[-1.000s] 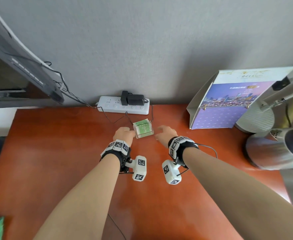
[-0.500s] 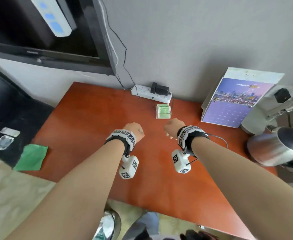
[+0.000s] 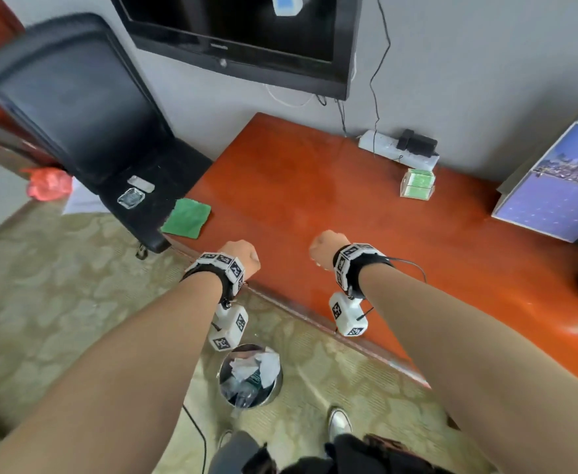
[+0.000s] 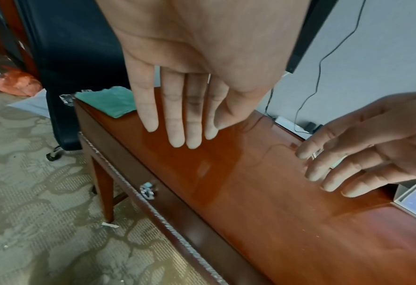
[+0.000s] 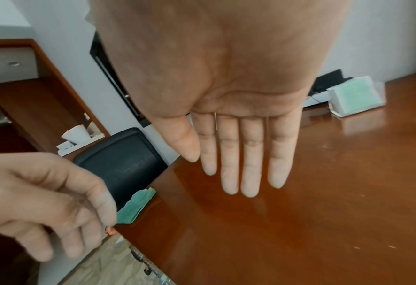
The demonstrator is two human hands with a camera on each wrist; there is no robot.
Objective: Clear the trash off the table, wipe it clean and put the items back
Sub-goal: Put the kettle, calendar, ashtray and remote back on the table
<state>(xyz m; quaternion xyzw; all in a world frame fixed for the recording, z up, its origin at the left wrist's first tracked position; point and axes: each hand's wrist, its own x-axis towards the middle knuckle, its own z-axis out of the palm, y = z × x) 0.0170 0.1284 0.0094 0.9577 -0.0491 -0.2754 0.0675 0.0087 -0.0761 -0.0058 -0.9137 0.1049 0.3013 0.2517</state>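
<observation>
Glossy table [image 3: 314, 186], seemingly wiped clean

The table [image 3: 314, 186] is a glossy reddish-brown. A green cloth [image 3: 186, 217] lies at its corner, beside a black chair [image 3: 75, 97]. The card holder [image 3: 416, 183] is clear, with green cards. The power strip [image 3: 383, 147] is white with a black plug. The calendar [image 3: 554, 196] is purple-blue with a city scene and dots. The carpet [image 3: 58, 302] is beige, with a darker swirling pattern.
</observation>
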